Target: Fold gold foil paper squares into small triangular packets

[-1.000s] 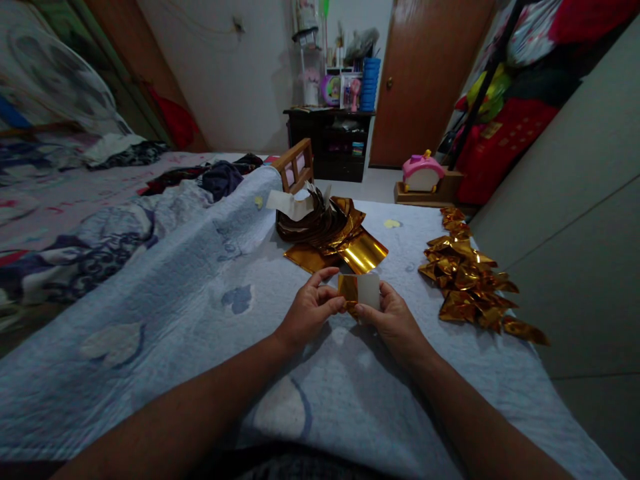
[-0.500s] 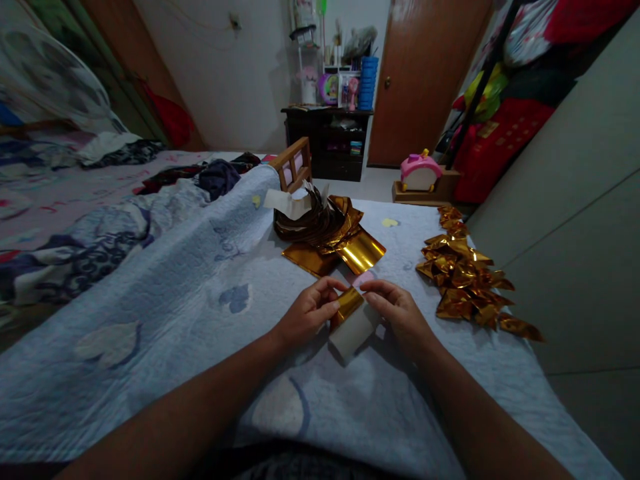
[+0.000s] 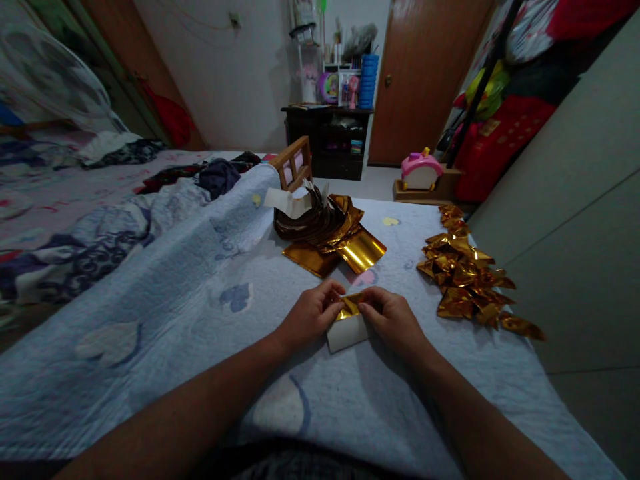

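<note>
Between my two hands is a sheet of gold foil paper (image 3: 349, 333), its gold side folded over along the far edge and its pale back showing nearer me. My left hand (image 3: 316, 310) pinches the left end of the fold between thumb and fingers. At the right end, my right hand (image 3: 390, 313) grips the fold the same way. Just beyond lies a stack of gold foil sheets (image 3: 320, 223), fanned out, with a few pale backs curling up. A heap of folded gold foil pieces (image 3: 460, 270) rests to the right of my right hand.
A pale blue quilted cover (image 3: 190, 320) with heart patterns lies under everything. Behind the stack rises a small wooden frame (image 3: 295, 167). Rumpled bedding (image 3: 100, 247) spreads at the left; a pink toy case (image 3: 421, 172) sits on a box beyond the far edge.
My right hand has shifted slightly left and down, closing onto the paper's fold. The sheet has turned, so its fold now runs nearly straight across.
</note>
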Available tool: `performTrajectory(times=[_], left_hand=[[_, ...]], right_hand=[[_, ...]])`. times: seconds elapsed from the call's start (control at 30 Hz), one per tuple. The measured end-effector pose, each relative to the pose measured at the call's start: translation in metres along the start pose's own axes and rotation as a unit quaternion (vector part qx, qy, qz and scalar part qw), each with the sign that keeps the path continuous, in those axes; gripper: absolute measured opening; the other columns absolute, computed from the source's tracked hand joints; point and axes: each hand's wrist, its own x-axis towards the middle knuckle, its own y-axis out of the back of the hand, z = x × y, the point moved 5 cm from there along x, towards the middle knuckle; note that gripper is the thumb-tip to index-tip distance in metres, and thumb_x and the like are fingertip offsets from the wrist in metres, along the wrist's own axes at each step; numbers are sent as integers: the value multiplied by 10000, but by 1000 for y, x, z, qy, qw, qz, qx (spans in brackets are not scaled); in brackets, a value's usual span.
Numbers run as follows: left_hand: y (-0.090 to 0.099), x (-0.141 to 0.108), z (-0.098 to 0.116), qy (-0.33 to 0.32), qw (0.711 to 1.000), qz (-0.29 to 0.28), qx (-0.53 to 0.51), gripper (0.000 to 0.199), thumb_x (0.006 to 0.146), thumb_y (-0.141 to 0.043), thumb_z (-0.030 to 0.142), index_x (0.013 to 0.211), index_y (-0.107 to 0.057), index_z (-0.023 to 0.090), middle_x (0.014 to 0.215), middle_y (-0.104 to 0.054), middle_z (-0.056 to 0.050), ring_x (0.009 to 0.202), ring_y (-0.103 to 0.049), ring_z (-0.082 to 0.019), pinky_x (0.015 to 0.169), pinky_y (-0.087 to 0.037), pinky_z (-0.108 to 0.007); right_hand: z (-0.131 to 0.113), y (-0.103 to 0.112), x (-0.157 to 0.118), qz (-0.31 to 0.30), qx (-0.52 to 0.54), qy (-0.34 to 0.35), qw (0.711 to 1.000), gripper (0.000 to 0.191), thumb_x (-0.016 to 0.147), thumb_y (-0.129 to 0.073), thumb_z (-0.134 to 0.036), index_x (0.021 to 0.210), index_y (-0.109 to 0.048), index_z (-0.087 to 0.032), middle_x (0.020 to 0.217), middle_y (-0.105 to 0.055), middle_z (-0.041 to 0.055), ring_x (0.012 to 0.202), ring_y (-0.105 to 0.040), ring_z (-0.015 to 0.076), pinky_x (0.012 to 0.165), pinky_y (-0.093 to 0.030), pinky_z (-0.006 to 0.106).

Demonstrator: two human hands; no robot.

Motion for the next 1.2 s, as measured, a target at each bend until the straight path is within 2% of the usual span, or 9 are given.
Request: performTrajectory(times=[0.07,0.17,0.33,0.47,0.8,1.03,1.2], left_hand=[[0,1,3,-29,997,-4,77,56,901,-574,177,929,-622,188,825,-652,-8,782,-616,-170,728,-456,-283],[-2,2,3,-62,987,-16,147,87,892,-572,145,905,-647,186,873,-681,-29,831,-631,-192,771,-466,-310],[-5,3,0,-101,972,-20,212,114,898,-599,138,950,-676,204,939,-706,-45,915,-621,-218,855,-480,-356],[-9,2,-1,-123,959,-21,254,121,936,-597,169,1003,-695,194,950,-683,-60,948,-603,-233,863,-482,-370],[-13,0,-2,-143,934,-13,326,163,966,-607,223,1059,-739,203,982,-667,-75,934,-579,-228,832,-503,-361],[-13,-1,-3,-137,937,-18,321,131,959,-595,172,989,-721,186,966,-675,-67,927,-611,-222,843,-522,-358],[-13,-2,-1,-134,937,-11,323,128,953,-603,166,1024,-709,179,988,-671,-73,934,-611,-227,845,-527,-367]], right_hand=[[-1,0,0,17,-75,10,997,97,840,-613,-199,868,-706,-193,796,-714,43,745,-631,200,701,-446,320],[-1,-2,1,40,-137,29,989,48,833,-641,-188,840,-689,-195,782,-689,43,766,-603,209,714,-424,327],[1,-6,4,47,-171,33,984,47,830,-653,-156,831,-673,-198,782,-673,38,772,-578,206,706,-400,317],[3,-8,5,41,-190,26,981,61,836,-668,-135,855,-673,-193,799,-672,46,792,-580,218,728,-398,326],[5,-12,4,39,-232,98,967,115,860,-622,-94,833,-649,-202,854,-653,51,861,-549,233,794,-392,347],[2,-14,1,13,-230,155,961,159,867,-588,-65,844,-669,-200,889,-639,72,899,-546,246,799,-417,352],[-1,-15,-2,7,-234,177,956,167,886,-586,-75,828,-678,-202,873,-629,65,885,-544,237,785,-420,349]])
